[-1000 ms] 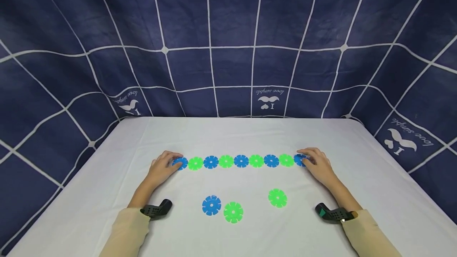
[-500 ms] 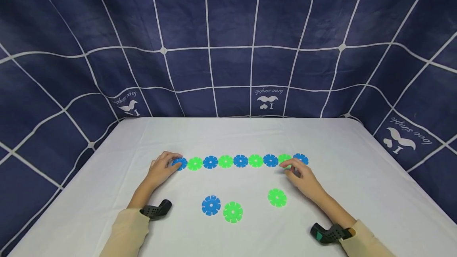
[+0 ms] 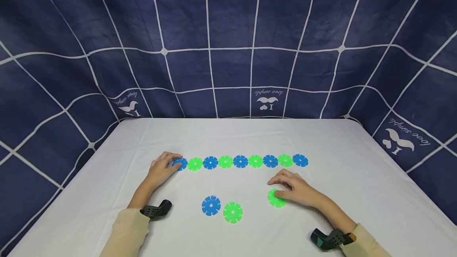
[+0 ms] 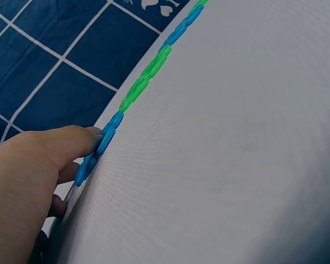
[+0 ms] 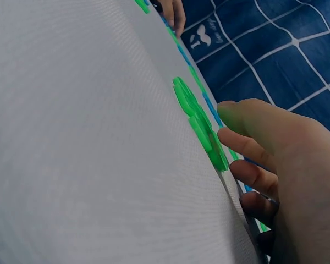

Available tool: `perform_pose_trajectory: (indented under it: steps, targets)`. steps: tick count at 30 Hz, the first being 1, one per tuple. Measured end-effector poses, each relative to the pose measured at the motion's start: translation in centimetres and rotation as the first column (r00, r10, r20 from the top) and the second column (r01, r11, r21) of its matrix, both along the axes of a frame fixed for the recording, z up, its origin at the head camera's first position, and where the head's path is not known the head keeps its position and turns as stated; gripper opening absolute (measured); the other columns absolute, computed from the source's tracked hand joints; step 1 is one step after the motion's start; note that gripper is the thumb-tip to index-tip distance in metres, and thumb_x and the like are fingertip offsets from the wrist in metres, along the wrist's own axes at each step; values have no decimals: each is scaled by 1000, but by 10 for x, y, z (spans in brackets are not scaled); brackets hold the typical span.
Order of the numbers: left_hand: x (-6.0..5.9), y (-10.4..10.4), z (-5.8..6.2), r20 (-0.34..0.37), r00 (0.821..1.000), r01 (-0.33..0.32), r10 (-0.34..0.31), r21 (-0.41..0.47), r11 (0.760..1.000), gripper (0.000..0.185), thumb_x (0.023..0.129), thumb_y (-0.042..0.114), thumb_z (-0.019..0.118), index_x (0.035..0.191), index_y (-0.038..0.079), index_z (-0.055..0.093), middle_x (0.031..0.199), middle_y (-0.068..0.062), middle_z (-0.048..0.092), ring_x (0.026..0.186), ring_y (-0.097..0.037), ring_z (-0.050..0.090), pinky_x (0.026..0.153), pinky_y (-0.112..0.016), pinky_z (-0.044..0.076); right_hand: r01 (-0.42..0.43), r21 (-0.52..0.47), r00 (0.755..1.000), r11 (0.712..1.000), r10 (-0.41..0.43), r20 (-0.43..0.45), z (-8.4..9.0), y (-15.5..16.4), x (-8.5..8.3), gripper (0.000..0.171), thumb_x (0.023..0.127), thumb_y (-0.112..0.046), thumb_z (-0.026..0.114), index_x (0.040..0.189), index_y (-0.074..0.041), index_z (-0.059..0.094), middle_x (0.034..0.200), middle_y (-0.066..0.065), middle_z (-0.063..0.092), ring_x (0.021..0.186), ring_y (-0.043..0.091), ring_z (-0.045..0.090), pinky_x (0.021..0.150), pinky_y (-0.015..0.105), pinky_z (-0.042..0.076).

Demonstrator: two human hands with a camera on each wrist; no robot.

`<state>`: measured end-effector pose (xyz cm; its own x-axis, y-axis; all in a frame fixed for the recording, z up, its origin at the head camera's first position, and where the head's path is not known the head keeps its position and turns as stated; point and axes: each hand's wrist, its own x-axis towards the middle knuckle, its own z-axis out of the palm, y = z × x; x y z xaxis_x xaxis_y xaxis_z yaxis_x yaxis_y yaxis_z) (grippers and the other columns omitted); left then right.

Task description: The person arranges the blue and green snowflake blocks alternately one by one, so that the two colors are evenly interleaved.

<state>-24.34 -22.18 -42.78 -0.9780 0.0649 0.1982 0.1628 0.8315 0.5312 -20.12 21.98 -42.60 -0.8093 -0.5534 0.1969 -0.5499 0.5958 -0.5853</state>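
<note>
Alternating blue and green notched plastic discs lie edge to edge in a straight row across the white table. At the row's left end, my left hand (image 3: 160,170) holds the blue disc (image 3: 181,164) between thumb and fingers; in the left wrist view the thumb lies on that disc (image 4: 106,137). My right hand (image 3: 295,189) is over a loose green disc (image 3: 273,200), fingers spread and bent, thumb partly covering it in the head view. From the right wrist, that green disc (image 5: 198,124) lies beside the fingertips, and I see no grip on it.
A loose blue disc (image 3: 211,205) and another loose green disc (image 3: 233,212) lie nearer the front. The row's right end is a blue disc (image 3: 300,160). A navy curtain (image 3: 232,66) with white lines stands behind the white tabletop (image 3: 228,136).
My right hand has let go of the blue disc at the row's right end and moved left and nearer, over the loose green disc. The left hand has stayed in place.
</note>
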Motion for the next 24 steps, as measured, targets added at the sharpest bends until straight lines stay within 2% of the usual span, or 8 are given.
perform_pose_trajectory:
  steps: [10,19,24]
  targets:
    - [2,0,0,2,1000,0,0,-3,1000,35,86,31,57,115,10,60,114,-12,55,109,-32,50,83,-43,28,6,57,999,998,-8,35,0,-1,2,26,79,-41,65,105,-35,60,104,-14,51,82,0,38,72,26,29]
    - [1,0,1,4,1000,2,-2,7,1000,35,87,30,57,115,10,59,114,-12,55,110,-32,50,82,-42,28,9,22,998,1000,-11,67,3,-2,2,20,77,-40,68,94,-35,60,101,-14,51,82,0,39,72,25,30]
    - [2,0,1,1,1000,3,-3,9,1000,35,87,30,57,115,10,59,114,-12,55,109,-31,50,81,-41,27,16,2,996,1000,-16,93,2,-1,0,20,77,-41,68,94,-34,60,100,-14,52,82,1,39,72,24,31]
